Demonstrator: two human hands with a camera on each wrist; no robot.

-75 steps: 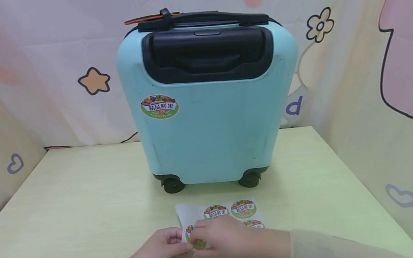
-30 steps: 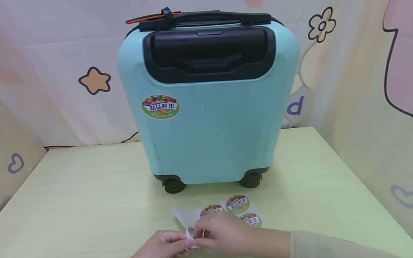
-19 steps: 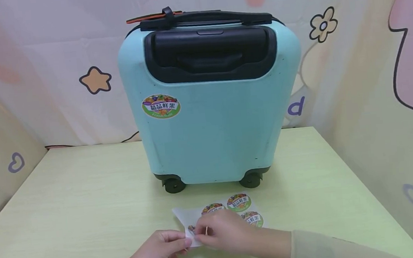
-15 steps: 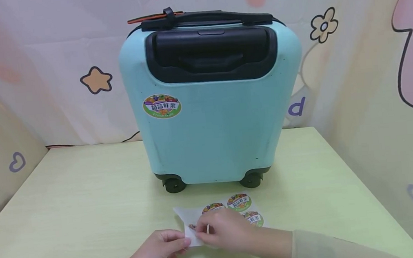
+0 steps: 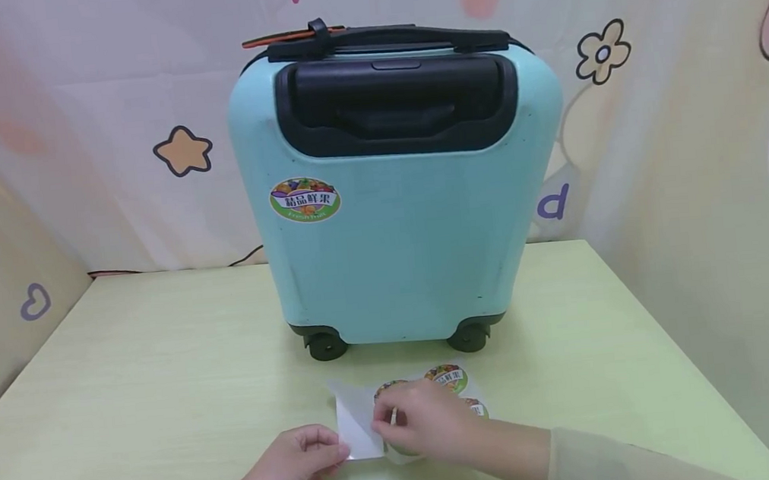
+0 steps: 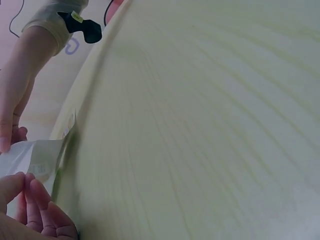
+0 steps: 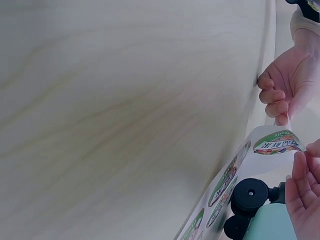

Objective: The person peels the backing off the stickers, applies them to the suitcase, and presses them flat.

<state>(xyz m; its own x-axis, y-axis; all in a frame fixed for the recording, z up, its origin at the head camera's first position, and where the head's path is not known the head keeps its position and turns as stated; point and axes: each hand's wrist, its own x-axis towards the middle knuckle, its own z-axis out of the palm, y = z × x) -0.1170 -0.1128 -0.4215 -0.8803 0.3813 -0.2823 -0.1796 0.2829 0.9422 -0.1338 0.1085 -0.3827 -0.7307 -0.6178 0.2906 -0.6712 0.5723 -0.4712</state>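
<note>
Right hand (image 5: 424, 419) had shifted a little away from the left hand (image 5: 300, 457), and the bit of print visible between them half a second earlier had given way to blank white backing; left hand held about the same spot. Right thumb and fingertips were closed in a pinch on the edge of a fruit sticker (image 7: 276, 142); how much of it was still stuck down, cannot tell. Left thumb and fingers pinched the near corner of the sticker sheet (image 5: 358, 425), likely to brace it against the pull. Sheet was directly in front of the suitcase (image 5: 399, 246), its left end bent up, probably so the sticker edge was easier to get at. More ovals showed toward the far right of the sheet, nearer the suitcase; one was partly covered by the right hand.

Suitcase stood upright on the tabletop (image 5: 161, 351), retracted handle (image 5: 407, 101) toward the person, giving a flat face at easy reach. One matching label (image 5: 305, 199) sat on its upper left, below the handle recess, reading 精品鮮果; smaller English line beneath was blurred. No suitcase brand legible. Behind the suitcase hung a printed backdrop (image 5: 108, 142), purple letter "d" (image 5: 553, 202) at its right.
</note>
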